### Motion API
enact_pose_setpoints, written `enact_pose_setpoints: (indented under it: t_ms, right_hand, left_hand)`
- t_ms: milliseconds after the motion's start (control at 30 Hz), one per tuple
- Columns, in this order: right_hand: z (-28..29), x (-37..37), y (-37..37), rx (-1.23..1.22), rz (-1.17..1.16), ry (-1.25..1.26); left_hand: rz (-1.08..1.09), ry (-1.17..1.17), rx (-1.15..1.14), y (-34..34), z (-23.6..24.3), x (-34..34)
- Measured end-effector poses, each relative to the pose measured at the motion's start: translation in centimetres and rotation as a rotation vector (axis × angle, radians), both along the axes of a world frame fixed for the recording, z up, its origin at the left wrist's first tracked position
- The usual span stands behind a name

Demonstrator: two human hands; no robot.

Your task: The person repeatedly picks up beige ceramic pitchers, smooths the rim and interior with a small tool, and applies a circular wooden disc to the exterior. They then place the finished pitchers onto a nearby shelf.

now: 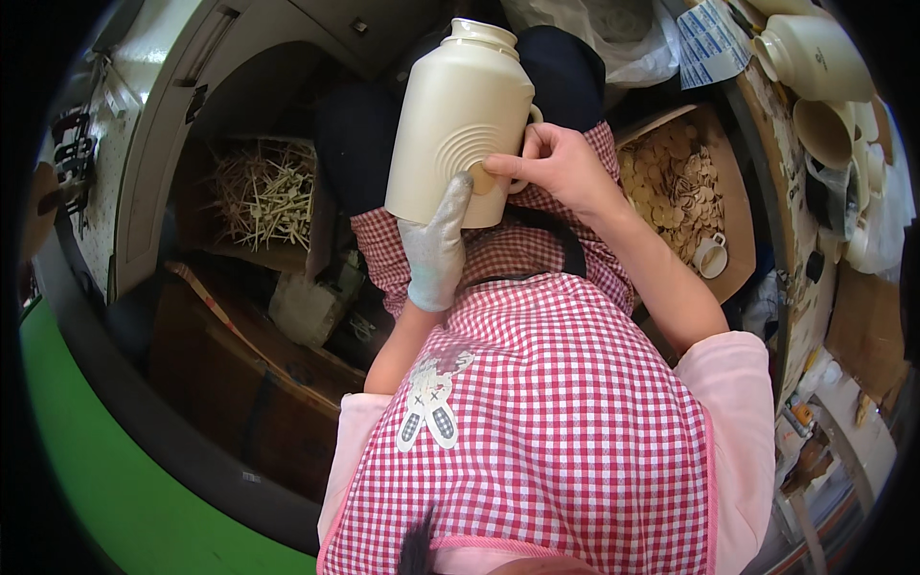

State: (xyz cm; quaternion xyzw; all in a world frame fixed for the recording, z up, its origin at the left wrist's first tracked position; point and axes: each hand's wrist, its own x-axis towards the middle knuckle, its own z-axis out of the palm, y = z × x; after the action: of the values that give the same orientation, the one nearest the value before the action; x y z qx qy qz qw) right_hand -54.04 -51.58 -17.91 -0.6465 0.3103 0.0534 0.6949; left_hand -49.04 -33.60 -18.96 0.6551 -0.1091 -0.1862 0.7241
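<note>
A cream plastic jug body (450,105) with a narrow neck, a side handle and raised rings stands over my lap, its neck pointing away from me. My left hand (434,254), in a pale grey glove, grips it at the lower end, the thumb lying up the wall. Within the rings is a small round beige disc (476,182); whether it is loose or part of the wall I cannot tell. My bare right hand (570,171) is closed beside the handle, its thumb tip at the disc's edge and the other fingers partly hidden.
To the right, a cardboard box (740,206) holds many beige discs and a small white ring-shaped piece (710,256). Thin pale plastic sticks (268,196) fill a box on the left. More cream jug bodies (819,57) lie on the right-hand bench, near a blue-and-white printed sheet (712,43).
</note>
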Motion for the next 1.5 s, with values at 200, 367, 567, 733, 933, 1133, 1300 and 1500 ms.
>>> enact_pose_setpoints:
  t_ms: [200, 367, 567, 733, 933, 1133, 1300, 1500]
  right_hand:
    - [-1.5, 3.1, 0.8, -0.417, -0.012, -0.209]
    - [0.1, 2.3, -0.4, -0.240, 0.075, -0.138]
    - [-0.8, 3.0, 0.1, -0.391, 0.059, -0.213]
    - [-1.0, 2.5, -1.0, -0.286, 0.120, -0.258]
    - [-2.2, 2.4, -0.6, -0.409, 0.002, -0.361]
    - [-0.1, 4.6, -8.9, -0.658, 0.045, -0.530]
    - [2.8, 10.1, -34.3, -1.799, -0.090, -0.299]
    - [1.2, 14.2, -41.1, -1.651, 0.186, -0.161]
  left_hand:
    - [-0.009, -0.029, 0.013, 0.7, -0.5, 1.3]
    - [-0.049, 0.356, -0.247, 0.4, -0.1, 1.8]
    - [-0.054, 0.120, -0.090, 1.2, -0.4, 1.7]
    - [-0.015, 0.059, -0.093, 1.1, -1.9, 1.4]
    - [-0.059, 0.104, -0.007, 0.4, -0.6, 2.0]
    - [0.204, 0.099, 0.004, -2.8, 0.5, 2.2]
    - [0.149, 0.170, -0.118, -2.9, 0.8, 3.3]
    - [0.011, 0.043, 0.018, -0.8, 3.5, 4.0]
